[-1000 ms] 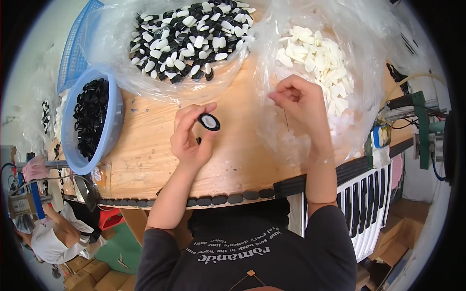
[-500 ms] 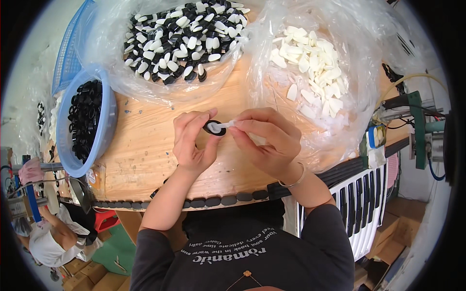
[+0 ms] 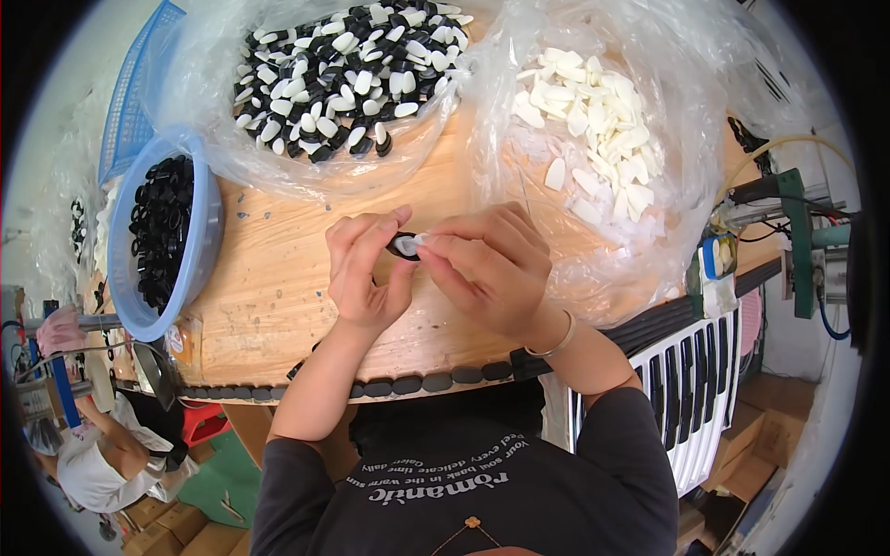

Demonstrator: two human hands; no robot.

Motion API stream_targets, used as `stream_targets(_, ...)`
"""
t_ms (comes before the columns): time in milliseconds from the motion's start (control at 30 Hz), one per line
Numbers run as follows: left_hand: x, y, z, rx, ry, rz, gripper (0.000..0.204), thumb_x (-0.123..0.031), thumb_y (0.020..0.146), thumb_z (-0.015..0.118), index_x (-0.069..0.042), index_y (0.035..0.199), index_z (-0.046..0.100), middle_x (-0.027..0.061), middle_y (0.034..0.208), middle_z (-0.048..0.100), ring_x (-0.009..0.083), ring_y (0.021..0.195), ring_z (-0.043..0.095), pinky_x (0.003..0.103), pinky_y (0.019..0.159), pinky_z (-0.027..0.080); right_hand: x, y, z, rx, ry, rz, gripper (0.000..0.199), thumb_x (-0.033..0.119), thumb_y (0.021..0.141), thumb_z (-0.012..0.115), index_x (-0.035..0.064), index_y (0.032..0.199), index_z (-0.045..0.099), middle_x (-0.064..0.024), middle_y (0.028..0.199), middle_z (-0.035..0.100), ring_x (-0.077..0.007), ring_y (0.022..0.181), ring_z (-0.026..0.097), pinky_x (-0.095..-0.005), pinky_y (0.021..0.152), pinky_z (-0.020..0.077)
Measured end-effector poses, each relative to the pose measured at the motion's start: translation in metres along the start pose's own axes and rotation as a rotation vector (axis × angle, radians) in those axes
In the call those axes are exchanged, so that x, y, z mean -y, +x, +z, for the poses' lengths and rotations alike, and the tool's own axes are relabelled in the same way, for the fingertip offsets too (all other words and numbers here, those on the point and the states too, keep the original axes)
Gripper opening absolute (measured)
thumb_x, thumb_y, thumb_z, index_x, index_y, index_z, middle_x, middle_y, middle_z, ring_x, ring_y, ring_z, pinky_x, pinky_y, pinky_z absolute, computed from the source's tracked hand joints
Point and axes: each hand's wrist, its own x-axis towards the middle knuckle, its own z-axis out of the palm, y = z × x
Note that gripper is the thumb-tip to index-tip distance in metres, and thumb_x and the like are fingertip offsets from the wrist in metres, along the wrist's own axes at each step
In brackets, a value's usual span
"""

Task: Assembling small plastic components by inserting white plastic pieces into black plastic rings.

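Note:
Over the middle of the table, my left hand [image 3: 360, 269] pinches a small black oval piece [image 3: 400, 252] between thumb and fingers. A thin, whitish translucent piece [image 3: 410, 245] lies against its opening. From the right, my right hand [image 3: 496, 269] is closed on the end of that whitish piece, its fingertips close to the black rim. The fingertips hide much of both parts, so how deep the whitish piece sits cannot be made out.
A blue basin [image 3: 212, 222] of black pieces [image 3: 162, 232] stands left. Behind lie assembled black-and-white pieces [image 3: 343, 88] on clear plastic; at right, loose white tabs [image 3: 598, 120] in a clear bag [image 3: 681, 157]. Dark pads line the table's front edge [image 3: 436, 382]. Another person [image 3: 107, 454] sits lower left.
My right hand has moved left, up to the black piece. Less of the whitish piece shows between my hands now. My left hand has barely shifted.

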Motion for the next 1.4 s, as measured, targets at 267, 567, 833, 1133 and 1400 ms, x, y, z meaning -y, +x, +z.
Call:
stream_targets(267, -0.002, -0.002, 0.001, -0.015, -0.007, -0.003, 0.047, 0.007, 0.069, 0.066, 0.0, 0.113, 0.053, 0.0182, 0.104, 0.067, 0.0264, 0.085, 0.056, 0.034, 0.077, 0.041, 0.002, 0.005, -0.001, 0.072, 0.092, -0.03, 0.019, 0.002, 0.066, 0.075, 0.0063, 0.082, 0.066, -0.0064, 0.085, 0.061, -0.0186, 0.07, 0.055, -0.0287, 0.062, 0.0434)
stream_targets(567, -0.004, 0.003, -0.002, 0.021, 0.086, 0.024, 0.044, -0.001, 0.07, 0.074, 0.001, 0.111, 0.057, 0.017, 0.109, 0.066, 0.028, 0.09, 0.056, 0.035, 0.08, 0.042, 0.006, 0.003, -0.002, 0.258, 0.686, 0.753, 0.021, 0.003, 0.083, 0.066, -0.0024, 0.104, 0.063, -0.007, 0.096, 0.063, -0.0115, 0.085, 0.059, -0.0258, 0.073, 0.0496)
stream_targets(833, -0.006, 0.006, 0.001, 0.057, 0.062, 0.074, 0.039, 0.001, 0.069, 0.072, 0.002, 0.107, 0.061, 0.0156, 0.1, 0.069, 0.0292, 0.088, 0.057, 0.037, 0.08, 0.043, -0.003, -0.005, 0.0, 0.355, 0.886, 0.953, 0.019, -0.002, 0.087, 0.061, -0.0048, 0.106, 0.06, -0.0064, 0.097, 0.064, -0.0099, 0.089, 0.061, -0.0239, 0.081, 0.0501)
stream_targets(1133, -0.009, 0.008, -0.002, 0.155, 0.133, 0.08, 0.039, 0.011, 0.067, 0.066, 0.008, 0.105, 0.061, 0.0214, 0.096, 0.067, 0.0312, 0.094, 0.058, 0.038, 0.081, 0.049, -0.013, -0.01, 0.01, 0.361, 0.99, 1.071, 0.013, -0.002, 0.087, 0.06, -0.0039, 0.101, 0.059, -0.0061, 0.095, 0.064, -0.0088, 0.089, 0.061, -0.0234, 0.08, 0.0501)
stream_targets(1400, 0.001, 0.003, 0.017, 0.092, -0.007, -0.146, 0.043, 0.008, 0.068, 0.072, 0.005, 0.109, 0.061, 0.0156, 0.1, 0.068, 0.029, 0.092, 0.057, 0.034, 0.082, 0.047, -0.035, -0.008, 0.007, 0.342, 0.998, 1.046, 0.017, 0.004, 0.088, 0.062, -0.0047, 0.103, 0.061, -0.0059, 0.095, 0.065, -0.0087, 0.089, 0.061, -0.0222, 0.079, 0.05)
